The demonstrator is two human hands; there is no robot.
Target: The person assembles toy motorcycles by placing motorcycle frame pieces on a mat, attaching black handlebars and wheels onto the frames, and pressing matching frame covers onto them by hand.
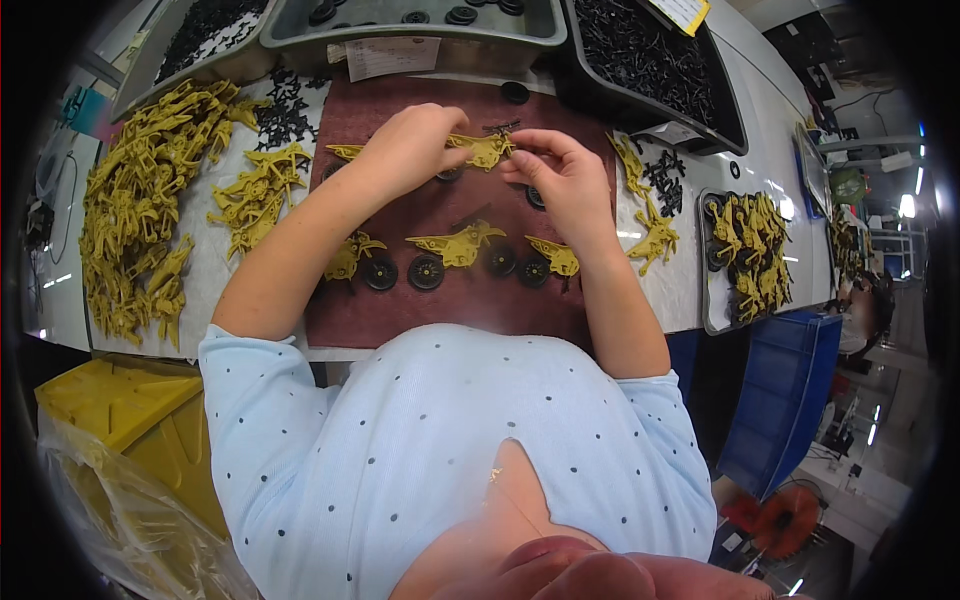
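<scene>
Over the dark red mat (pixel 450 320), my left hand (pixel 420 145) is closed on the back end of a yellow toy motorcycle body (pixel 484 152). My right hand (pixel 562 178) pinches at its front end, where a small black handlebar-like part (pixel 500 128) shows. My right fingertips partly hide the contact. Nearer me on the mat lie another yellow body (pixel 457 244) and a second one (pixel 553 256) at its right. Black toy wheels (pixel 426 271) lie beside them. My left forearm covers part of a further yellow body (pixel 350 257).
A large heap of yellow bodies (pixel 135 215) lies at the left. Along the back stand a grey bin (pixel 420 38) with wheels and a black bin (pixel 735 115) full of small black parts. A tray (pixel 712 315) of yellow-and-black pieces sits at the right.
</scene>
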